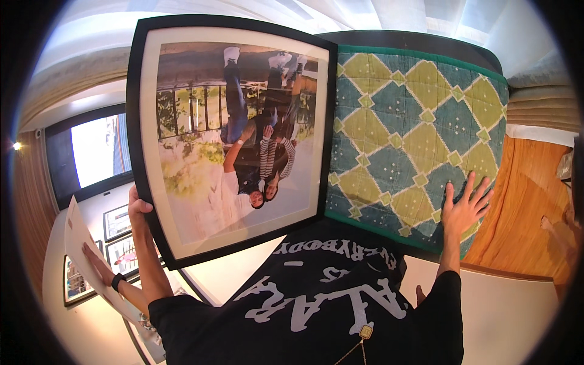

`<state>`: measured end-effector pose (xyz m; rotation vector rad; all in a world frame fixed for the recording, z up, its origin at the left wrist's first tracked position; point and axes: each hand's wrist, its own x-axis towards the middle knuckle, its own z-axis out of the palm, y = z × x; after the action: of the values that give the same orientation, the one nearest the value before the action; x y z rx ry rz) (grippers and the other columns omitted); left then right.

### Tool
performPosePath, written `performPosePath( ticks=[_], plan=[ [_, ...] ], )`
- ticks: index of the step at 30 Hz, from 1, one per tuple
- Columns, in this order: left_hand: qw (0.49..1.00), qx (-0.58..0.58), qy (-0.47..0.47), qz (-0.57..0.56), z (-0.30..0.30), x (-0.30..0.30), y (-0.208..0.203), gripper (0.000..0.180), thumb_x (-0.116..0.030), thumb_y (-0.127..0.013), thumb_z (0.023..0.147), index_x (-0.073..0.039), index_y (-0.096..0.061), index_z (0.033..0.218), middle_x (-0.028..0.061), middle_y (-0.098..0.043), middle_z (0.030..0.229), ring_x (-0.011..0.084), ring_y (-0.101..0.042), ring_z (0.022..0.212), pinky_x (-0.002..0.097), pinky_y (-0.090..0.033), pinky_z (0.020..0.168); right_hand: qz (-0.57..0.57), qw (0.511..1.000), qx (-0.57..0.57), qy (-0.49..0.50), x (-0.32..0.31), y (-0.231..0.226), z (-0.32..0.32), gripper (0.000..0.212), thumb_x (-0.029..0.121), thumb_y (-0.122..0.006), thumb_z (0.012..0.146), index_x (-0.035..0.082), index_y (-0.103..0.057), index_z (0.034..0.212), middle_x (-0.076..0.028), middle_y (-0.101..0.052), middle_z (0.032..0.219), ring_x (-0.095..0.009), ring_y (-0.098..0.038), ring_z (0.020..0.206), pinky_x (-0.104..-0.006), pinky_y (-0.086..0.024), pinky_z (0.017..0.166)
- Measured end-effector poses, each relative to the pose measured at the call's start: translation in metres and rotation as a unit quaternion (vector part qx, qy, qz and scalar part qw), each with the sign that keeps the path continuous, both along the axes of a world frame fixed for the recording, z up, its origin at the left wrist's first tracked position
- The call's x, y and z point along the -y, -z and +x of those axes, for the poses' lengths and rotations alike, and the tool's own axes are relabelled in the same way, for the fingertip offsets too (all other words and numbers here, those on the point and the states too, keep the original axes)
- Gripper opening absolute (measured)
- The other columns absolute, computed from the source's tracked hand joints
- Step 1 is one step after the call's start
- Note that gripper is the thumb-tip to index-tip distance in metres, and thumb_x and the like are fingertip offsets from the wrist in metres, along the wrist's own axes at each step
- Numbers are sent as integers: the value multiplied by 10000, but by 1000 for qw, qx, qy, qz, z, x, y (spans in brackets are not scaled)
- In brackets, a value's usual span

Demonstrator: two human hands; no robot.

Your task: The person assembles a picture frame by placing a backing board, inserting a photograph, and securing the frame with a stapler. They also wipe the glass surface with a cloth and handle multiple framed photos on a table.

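My left hand [140, 207] grips the left edge of a large black picture frame [141, 121], thumb on the front and fingers hidden behind. The frame is tilted up, and its photo of people by a railing is upside down inside a white mat. Beside it, to the right, lies a green-and-teal quilted cloth [420, 152] with a diamond pattern and a dark green border. My right hand [467, 204] rests on the cloth's near right part, fingers spread. The frame's right edge overlaps the cloth's left side in view.
At the left, another person's hand [97, 261] with a black wristband is against a white panel [79, 237]. Smaller framed photos [118, 222] lie behind it, below a screen [100, 149]. Pale curtains [413, 18] hang at the back. Wooden floor [517, 201] and a bare limb [556, 237] show right.
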<state>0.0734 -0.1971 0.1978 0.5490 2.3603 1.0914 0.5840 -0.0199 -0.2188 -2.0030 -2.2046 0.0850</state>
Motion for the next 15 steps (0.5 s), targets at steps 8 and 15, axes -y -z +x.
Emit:
performPosePath(
  ticks=[8,15],
  plan=[
    [999,-8,-46,9,2,17,-8,586,-60,-485,451,41,-548,1024,114,-637,854,217,-609,699,278,-529,683,-11,1000,8,-10,-3,-7,-1,669,591,-515,880,273,-390,1455,-98,-196,1574,-414,-170,1421,-613,-167,1093],
    [999,-1,-36,-28,22,8,-23,542,-11,-455,475,38,-545,1008,107,-621,839,222,-589,681,276,-517,659,-15,1000,5,-13,1,-8,2,679,590,-512,880,259,-385,1459,-102,-190,1575,-427,-166,1418,-618,-165,1086]
  ],
)
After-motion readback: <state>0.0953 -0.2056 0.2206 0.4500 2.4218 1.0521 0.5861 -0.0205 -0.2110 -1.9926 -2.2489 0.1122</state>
